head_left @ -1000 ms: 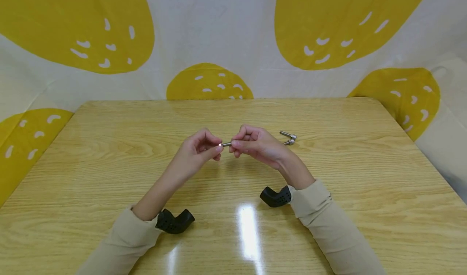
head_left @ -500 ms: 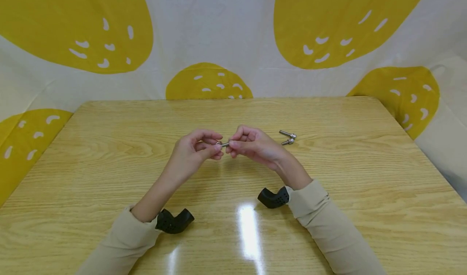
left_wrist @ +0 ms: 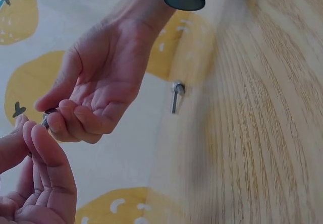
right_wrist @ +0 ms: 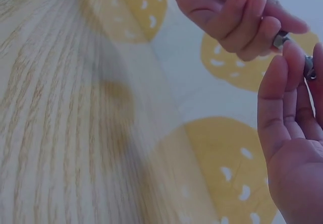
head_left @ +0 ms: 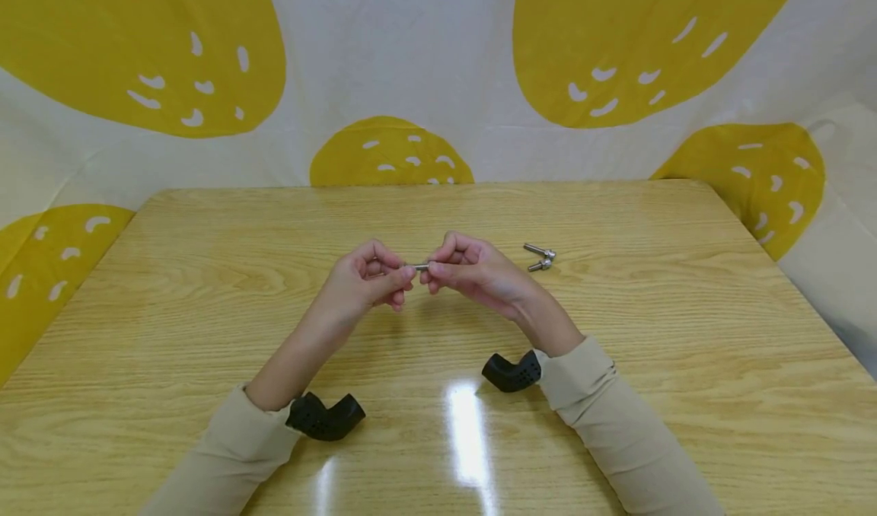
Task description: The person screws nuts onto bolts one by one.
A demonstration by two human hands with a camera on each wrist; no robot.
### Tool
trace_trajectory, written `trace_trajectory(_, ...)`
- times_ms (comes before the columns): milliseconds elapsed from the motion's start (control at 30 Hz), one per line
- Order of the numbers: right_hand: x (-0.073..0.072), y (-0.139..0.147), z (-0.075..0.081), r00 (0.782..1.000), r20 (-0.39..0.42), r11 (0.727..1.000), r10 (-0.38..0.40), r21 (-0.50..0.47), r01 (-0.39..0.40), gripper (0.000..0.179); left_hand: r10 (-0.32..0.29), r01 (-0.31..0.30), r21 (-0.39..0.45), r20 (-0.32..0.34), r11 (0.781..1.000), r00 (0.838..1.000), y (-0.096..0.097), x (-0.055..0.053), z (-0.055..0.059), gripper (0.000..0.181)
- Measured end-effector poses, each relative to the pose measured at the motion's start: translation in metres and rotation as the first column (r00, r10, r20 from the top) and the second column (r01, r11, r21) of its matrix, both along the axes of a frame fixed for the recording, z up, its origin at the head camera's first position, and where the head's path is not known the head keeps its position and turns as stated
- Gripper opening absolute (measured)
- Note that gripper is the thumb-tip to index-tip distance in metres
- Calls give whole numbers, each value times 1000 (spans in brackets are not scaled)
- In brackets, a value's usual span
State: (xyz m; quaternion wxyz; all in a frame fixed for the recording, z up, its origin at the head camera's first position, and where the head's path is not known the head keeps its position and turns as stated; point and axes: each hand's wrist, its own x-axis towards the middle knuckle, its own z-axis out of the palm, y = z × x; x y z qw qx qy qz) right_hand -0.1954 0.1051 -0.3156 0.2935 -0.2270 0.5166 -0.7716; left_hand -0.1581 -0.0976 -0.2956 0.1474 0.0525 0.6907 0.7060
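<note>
A short metal bolt is held level between my two hands above the table. My left hand pinches its left end between thumb and forefinger. At the other end, the thumb and curled fingers of my right hand grip it. In the right wrist view a small metal piece shows at the left hand's fingertips, and a shiny metal end sits between the right fingers. Fingertips hide most of both ends, so I cannot tell whether a nut is on the shank.
Two more metal bolts, an upper one and a lower one, lie right of the right hand with their thick ends close together. The wooden table meets a white cloth with yellow shapes at its back edge.
The left forefinger lifted off the bolt half a second ago and is back against the thumb now. Both hands have drifted slightly left; the right hand keeps its grip.
</note>
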Motion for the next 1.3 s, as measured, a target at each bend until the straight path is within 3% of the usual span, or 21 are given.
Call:
trace_trajectory(200, 0, 1, 1, 999, -35, 999, -9, 36, 10, 20, -28, 27, -27, -39, 999, 999, -1, 1, -1, 11)
trace_trajectory(367, 0, 0, 1, 997, -77, 999, -8, 52, 12, 19, -40, 34, -88, -68, 996, 997, -2, 1, -1, 22)
trace_trajectory(567, 1, 0, 1, 993, -121, 996, -14, 90, 25, 9, -61, 51, -136, -66, 989, 996, -2, 0, -3, 34)
trace_trajectory(667, 1, 0, 2, 992, -126, 993, -20, 112, 34, 17, -80, 70, -161, -57, 984, 995, -1, 0, -2, 36)
trace_trajectory(800, 2, 0, 3, 991, -132, 990, -21, 133, 38, 8, -93, 79, -199, -62, 977, 994, -1, 0, -2, 30)
trace_trajectory(967, 3, 0, 2, 992, -129, 992, -10, 125, 26, 14, -71, 36, -231, -146, 972, 987, 0, 1, -2, 17)
trace_trajectory(1133, 3, 0, 1, 993, -118, 993, -18, 110, 31, 11, -78, 0, -282, -263, 959, 962, 2, 3, 0, 10)
trace_trajectory(1300, 2, -2, 0, 994, -97, 992, -44, 117, 56, 10, -64, -38, -322, -299, 946, 952, 2, 5, 2, 11)
